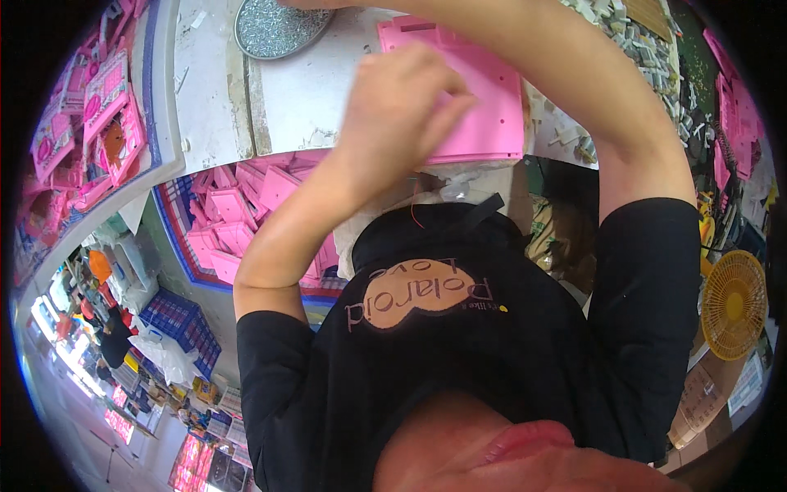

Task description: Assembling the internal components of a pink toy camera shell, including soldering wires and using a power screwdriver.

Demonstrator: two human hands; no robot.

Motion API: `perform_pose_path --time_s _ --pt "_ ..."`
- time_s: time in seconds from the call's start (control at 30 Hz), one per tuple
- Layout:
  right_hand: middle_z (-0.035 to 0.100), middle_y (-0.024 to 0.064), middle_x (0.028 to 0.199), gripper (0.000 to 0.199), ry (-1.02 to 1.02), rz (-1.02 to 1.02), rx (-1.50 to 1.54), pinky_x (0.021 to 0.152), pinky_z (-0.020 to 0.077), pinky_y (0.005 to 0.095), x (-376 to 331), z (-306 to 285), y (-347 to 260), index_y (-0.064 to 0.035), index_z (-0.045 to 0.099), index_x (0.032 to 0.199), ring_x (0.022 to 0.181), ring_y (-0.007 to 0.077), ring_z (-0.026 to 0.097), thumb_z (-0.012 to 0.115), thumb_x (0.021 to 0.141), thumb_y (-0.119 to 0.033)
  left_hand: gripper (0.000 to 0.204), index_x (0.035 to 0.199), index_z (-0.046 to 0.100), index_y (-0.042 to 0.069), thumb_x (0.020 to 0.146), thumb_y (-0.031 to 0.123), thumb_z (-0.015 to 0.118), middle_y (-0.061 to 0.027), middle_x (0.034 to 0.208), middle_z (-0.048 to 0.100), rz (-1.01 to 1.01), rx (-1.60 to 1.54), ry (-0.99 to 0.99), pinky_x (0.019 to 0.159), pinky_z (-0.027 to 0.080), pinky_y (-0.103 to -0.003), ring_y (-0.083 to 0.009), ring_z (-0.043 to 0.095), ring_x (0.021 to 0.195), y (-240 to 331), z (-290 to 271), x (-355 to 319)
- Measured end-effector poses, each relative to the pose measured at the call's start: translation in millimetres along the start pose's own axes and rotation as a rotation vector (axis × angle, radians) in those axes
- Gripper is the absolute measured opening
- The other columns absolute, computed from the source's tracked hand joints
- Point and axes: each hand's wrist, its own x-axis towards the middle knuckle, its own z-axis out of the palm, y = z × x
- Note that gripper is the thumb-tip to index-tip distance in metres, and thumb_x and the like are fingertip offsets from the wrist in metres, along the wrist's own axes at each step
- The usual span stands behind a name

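Note:
A pink plastic panel point(492, 107) with small holes and a slot lies flat on the white worktable. Over its left part is my left hand point(402, 102), its fingers curled inward and slightly blurred. Whatever those fingers hold, if anything, is hidden. My right forearm crosses above the panel toward the far left. At the upper edge of the picture, my right hand point(316, 3) reaches the rim of a round metal dish point(279, 33) full of small silvery screws. Most of that hand is cut off, so its fingers do not show.
Below the table's left side stands a blue-and-red crate point(176, 217) of pink plastic parts point(234, 205). More pink pieces point(106, 107) are heaped at the far left. Small white and grey parts point(635, 61) cover the table's right. A yellow round fan point(734, 305) stands at right.

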Motion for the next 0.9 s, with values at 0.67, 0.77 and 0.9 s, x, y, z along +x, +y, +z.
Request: perform_pose_path --time_s 0.67,0.77,0.9 --pt "0.073 0.0168 0.084 0.016 -0.240 0.388 0.469 0.072 0.0559 0.0392 -182 -107 68 0.0003 0.076 0.088 0.078 0.0309 0.072 0.072 0.080 -0.013 0.015 0.092 0.073 0.011 0.082 0.020 0.079 -0.0027 0.087 0.066 0.064 0.140 -0.016 0.082 0.044 -0.036 -0.0217 0.063 0.081 6 8 3" --pt "0.073 0.0170 0.082 0.016 -0.324 0.374 0.407 0.072 0.0557 0.0398 -174 -121 65 0.0006 0.076 0.088 0.077 0.0323 0.072 0.073 0.079 -0.013 0.014 0.088 0.073 0.007 0.087 0.020 0.078 -0.0051 0.081 0.068 -0.093 0.119 0.235 0.070 0.048 -0.037 -0.0242 0.063 0.073 -63 -25 6" --pt "0.072 0.0156 0.076 0.017 -0.371 0.172 0.304 0.070 0.0551 0.0385 -158 -117 68 0.0002 0.077 0.088 0.073 0.0301 0.071 0.074 0.079 -0.013 0.018 0.084 0.068 0.001 0.082 0.017 0.074 -0.0202 0.086 0.066 -0.475 0.604 0.124 0.077 0.050 -0.047 -0.0393 0.065 0.085 -107 -75 6"
